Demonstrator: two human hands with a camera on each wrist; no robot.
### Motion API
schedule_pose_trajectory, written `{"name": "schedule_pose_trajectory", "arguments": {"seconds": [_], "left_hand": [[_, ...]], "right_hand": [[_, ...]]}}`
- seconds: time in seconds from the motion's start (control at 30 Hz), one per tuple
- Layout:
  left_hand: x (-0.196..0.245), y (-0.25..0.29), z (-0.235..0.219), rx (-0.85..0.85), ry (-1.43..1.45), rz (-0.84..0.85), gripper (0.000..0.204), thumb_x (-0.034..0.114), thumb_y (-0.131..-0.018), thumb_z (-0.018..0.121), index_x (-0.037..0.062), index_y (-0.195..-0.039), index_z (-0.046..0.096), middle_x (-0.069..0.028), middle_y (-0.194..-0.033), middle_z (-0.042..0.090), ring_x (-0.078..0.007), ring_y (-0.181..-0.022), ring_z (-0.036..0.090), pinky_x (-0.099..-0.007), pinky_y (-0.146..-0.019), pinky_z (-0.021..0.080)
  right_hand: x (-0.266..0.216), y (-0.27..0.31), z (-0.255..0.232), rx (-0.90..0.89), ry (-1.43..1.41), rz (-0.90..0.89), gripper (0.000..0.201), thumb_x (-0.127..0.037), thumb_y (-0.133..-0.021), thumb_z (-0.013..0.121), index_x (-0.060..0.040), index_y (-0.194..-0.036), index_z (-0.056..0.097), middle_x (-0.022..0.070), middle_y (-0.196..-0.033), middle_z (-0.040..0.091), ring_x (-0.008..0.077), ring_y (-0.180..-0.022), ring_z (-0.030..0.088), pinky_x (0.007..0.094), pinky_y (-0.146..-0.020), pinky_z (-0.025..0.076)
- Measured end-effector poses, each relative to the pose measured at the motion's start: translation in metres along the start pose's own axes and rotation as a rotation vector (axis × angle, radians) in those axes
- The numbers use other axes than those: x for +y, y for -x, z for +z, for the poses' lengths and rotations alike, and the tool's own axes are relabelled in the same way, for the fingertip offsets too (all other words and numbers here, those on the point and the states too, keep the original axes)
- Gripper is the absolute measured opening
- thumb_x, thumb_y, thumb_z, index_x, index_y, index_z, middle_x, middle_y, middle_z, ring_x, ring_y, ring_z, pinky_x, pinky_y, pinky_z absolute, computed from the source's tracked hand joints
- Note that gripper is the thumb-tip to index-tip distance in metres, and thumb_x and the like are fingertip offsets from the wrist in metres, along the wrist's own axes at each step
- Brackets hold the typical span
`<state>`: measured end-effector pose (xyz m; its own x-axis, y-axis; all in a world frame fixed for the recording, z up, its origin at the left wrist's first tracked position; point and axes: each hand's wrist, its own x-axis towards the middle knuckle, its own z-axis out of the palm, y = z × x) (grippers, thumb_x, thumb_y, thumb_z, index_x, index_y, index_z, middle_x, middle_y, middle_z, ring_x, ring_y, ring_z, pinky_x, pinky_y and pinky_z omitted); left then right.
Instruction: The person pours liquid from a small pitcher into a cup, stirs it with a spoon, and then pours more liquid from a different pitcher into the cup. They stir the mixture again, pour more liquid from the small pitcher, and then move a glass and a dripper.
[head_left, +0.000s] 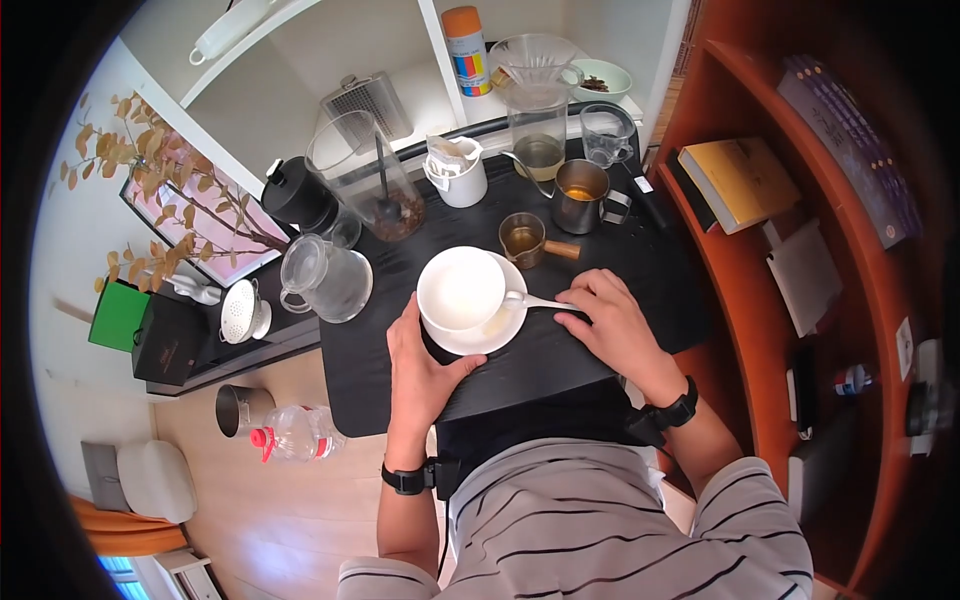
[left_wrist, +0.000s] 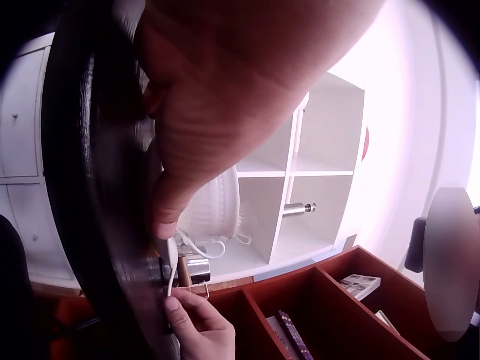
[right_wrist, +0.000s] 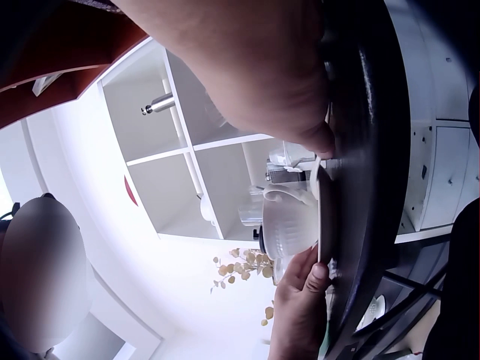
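A white cup [head_left: 460, 290] stands on a white saucer [head_left: 505, 335] on the black table. My left hand [head_left: 420, 365] holds the saucer's left and near rim, thumb along the near edge and fingers round the left side. A white spoon [head_left: 548, 303] reaches from beside the cup's handle out over the saucer's right rim. Its handle end is pinched by my right hand [head_left: 615, 325]. The right wrist view shows the cup [right_wrist: 289, 225] upright on the saucer, with the left hand [right_wrist: 296, 304] at its rim.
Behind the cup are a small wooden-handled glass pitcher [head_left: 522, 240], a metal cup of amber liquid [head_left: 580, 200], a white canister [head_left: 460, 185] and a lidded glass jug [head_left: 335, 280]. A red-brown bookshelf [head_left: 735, 260] borders the right side. A plastic bottle [head_left: 300, 432] lies on the floor.
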<state>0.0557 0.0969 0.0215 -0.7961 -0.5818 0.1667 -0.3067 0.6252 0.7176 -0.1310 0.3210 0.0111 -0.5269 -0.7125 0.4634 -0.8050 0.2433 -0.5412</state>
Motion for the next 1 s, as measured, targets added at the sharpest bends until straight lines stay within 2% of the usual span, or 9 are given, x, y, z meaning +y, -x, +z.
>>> {"name": "schedule_pose_trajectory", "arguments": {"seconds": [0.13,0.57,0.67,0.73,0.77,0.8,0.87,0.9,1.0], "left_hand": [[0.001,-0.003,0.0,-0.007,0.017,-0.004,0.117,0.011,-0.06,0.104,0.0016,-0.159,0.043,-0.02,-0.154,0.055,-0.0394,-0.143,0.048,-0.0486,-0.12,0.043],[-0.004,-0.011,0.005,0.012,-0.002,0.05,0.117,0.014,-0.061,0.104,0.0002,-0.159,0.042,-0.0216,-0.156,0.053,-0.04,-0.146,0.045,-0.0489,-0.124,0.04],[-0.017,-0.011,0.001,-0.002,-0.011,0.009,0.108,0.019,-0.07,0.101,-0.0026,-0.159,0.043,-0.0243,-0.154,0.054,-0.0359,-0.14,0.053,-0.0442,-0.114,0.048],[-0.036,-0.015,0.0,0.049,0.128,0.021,0.095,0.025,-0.083,0.095,-0.0045,-0.158,0.045,-0.0249,-0.148,0.06,-0.0309,-0.129,0.062,-0.0379,-0.098,0.054],[-0.05,-0.017,0.004,0.154,0.106,0.129,0.075,0.025,-0.094,0.086,-0.0046,-0.154,0.051,-0.0209,-0.135,0.069,-0.0226,-0.111,0.069,-0.0306,-0.082,0.054],[-0.052,-0.019,-0.002,0.157,0.104,0.132,0.075,0.025,-0.094,0.086,-0.0046,-0.154,0.051,-0.0209,-0.135,0.069,-0.0226,-0.111,0.069,-0.0306,-0.082,0.054],[-0.055,-0.025,-0.013,0.102,0.257,-0.001,0.061,0.021,-0.099,0.081,-0.0043,-0.148,0.057,-0.0153,-0.12,0.075,-0.0162,-0.099,0.07,-0.0272,-0.078,0.053],[-0.059,-0.026,-0.017,0.074,0.288,0.002,0.042,0.016,-0.106,0.072,-0.0044,-0.141,0.063,-0.0072,-0.112,0.074,-0.0113,-0.098,0.066,-0.0245,-0.084,0.052],[-0.069,-0.031,-0.027,0.014,0.302,-0.082,0.032,0.017,-0.106,0.072,-0.0038,-0.13,0.07,-0.0034,-0.102,0.074,-0.0096,-0.092,0.065,-0.0251,-0.084,0.052]], "right_hand": [[0.012,-0.004,0.004,0.037,0.024,-0.05,0.012,-0.011,-0.091,0.079,-0.0045,-0.1,0.076,0.0081,-0.1,0.064,0.0304,-0.095,0.061,0.0418,-0.088,0.051],[0.02,-0.008,0.002,0.067,-0.011,-0.044,0.013,-0.008,-0.089,0.081,-0.0038,-0.101,0.078,0.0091,-0.097,0.066,0.0297,-0.095,0.064,0.0404,-0.085,0.054],[0.02,-0.007,0.002,0.06,-0.011,-0.047,0.012,-0.008,-0.089,0.081,-0.0042,-0.1,0.078,0.0089,-0.097,0.066,0.0299,-0.095,0.063,0.0404,-0.085,0.054],[0.021,-0.007,0.003,0.056,-0.02,-0.054,0.012,-0.008,-0.089,0.081,-0.0045,-0.1,0.078,0.0089,-0.098,0.066,0.03,-0.096,0.063,0.0407,-0.086,0.053],[0.021,-0.007,0.003,0.06,-0.021,-0.057,0.012,-0.008,-0.089,0.081,-0.0045,-0.1,0.078,0.0089,-0.098,0.066,0.03,-0.096,0.063,0.0407,-0.086,0.053],[0.021,-0.007,0.003,0.059,-0.021,-0.057,0.012,-0.008,-0.089,0.081,-0.0047,-0.1,0.078,0.0089,-0.098,0.066,0.03,-0.096,0.063,0.0406,-0.086,0.053],[0.022,-0.007,0.003,0.06,-0.021,-0.062,0.012,-0.008,-0.089,0.081,-0.0049,-0.1,0.078,0.0089,-0.098,0.067,0.0299,-0.096,0.063,0.0406,-0.086,0.053],[0.023,-0.007,0.004,0.058,-0.02,-0.057,0.012,-0.008,-0.089,0.081,-0.0049,-0.101,0.079,0.0088,-0.098,0.067,0.0298,-0.097,0.064,0.0406,-0.087,0.053],[0.024,-0.007,0.005,0.055,-0.024,-0.05,0.012,-0.009,-0.09,0.08,-0.0054,-0.101,0.078,0.0077,-0.097,0.065,0.0291,-0.097,0.063,0.0407,-0.088,0.053]]}}
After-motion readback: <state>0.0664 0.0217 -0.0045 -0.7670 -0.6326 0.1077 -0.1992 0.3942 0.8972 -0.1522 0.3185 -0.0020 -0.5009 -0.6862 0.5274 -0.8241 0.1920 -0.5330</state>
